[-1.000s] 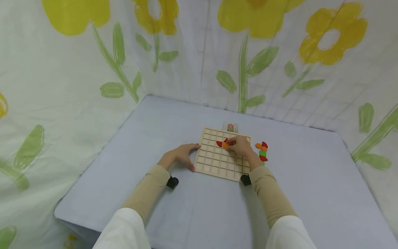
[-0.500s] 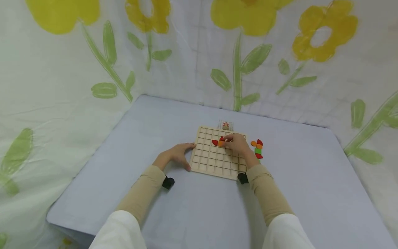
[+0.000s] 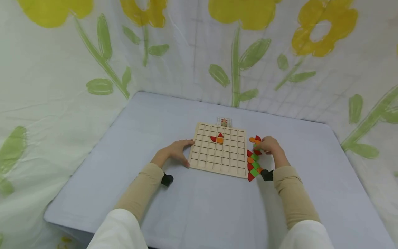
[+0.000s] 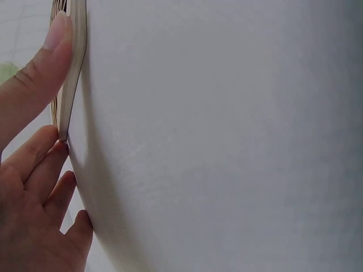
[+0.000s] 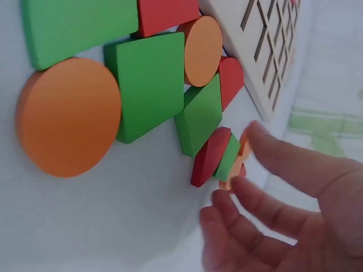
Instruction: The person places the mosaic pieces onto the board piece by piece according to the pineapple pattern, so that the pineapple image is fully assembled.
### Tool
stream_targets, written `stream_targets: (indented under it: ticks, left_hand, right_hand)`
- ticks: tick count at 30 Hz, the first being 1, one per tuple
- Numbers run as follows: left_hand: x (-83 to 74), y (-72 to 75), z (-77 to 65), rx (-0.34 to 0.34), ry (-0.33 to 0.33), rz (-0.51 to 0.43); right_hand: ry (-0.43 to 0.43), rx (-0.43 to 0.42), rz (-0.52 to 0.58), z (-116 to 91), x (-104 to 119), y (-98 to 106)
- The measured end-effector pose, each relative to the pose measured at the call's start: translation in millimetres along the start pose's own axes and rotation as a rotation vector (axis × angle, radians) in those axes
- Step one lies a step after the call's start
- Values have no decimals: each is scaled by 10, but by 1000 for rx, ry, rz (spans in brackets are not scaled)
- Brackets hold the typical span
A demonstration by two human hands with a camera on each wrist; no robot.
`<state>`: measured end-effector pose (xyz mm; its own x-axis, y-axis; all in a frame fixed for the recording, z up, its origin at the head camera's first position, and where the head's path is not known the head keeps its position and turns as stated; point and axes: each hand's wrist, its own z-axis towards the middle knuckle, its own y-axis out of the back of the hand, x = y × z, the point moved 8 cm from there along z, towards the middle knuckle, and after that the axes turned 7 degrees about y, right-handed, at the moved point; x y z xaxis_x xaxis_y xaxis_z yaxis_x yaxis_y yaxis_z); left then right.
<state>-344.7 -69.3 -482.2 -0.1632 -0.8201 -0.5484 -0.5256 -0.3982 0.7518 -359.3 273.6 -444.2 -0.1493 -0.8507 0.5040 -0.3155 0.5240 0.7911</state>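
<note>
A wooden grid board (image 3: 217,155) lies on the table. On it sit an orange square (image 3: 219,140), a red triangle (image 3: 220,135) above that and a red rounded piece (image 3: 213,139) to the left. My left hand (image 3: 178,151) rests against the board's left edge, thumb and fingers spread along it; the left wrist view has the thumb (image 4: 42,73) on the rim. Past the board's right side, my right hand (image 3: 271,145) is among loose coloured pieces. In the right wrist view its thumb (image 5: 289,161) and fingers stand apart beside a red piece (image 5: 211,156) and a green one (image 5: 228,157).
Red, green and orange pieces (image 3: 255,165) line the board's right side. A large orange disc (image 5: 71,119) and a green square (image 5: 150,85) show close in the right wrist view. Behind the board lies a small gridded picture card (image 3: 224,121). A flowered curtain (image 3: 174,76) hangs behind the table.
My right hand has left the orange square on the board and moved right to the loose pieces, uncovering the red triangle. My left hand stays at the board's edge. The head view has shifted slightly.
</note>
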Motion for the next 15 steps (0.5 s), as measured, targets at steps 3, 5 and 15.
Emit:
stream_targets:
  ticks: [3, 5, 15]
  left_hand:
    - [6, 24, -1, -4, -2, 0]
    - [11, 29, 0, -3, -4, -2]
    - [27, 17, 2, -4, 4, -4]
  right_hand:
    - [-40, 31, -7, -25, -34, -29]
    - [-44, 19, -33, -22, -44, -47]
    - [-62, -26, -73, 33, -95, -135]
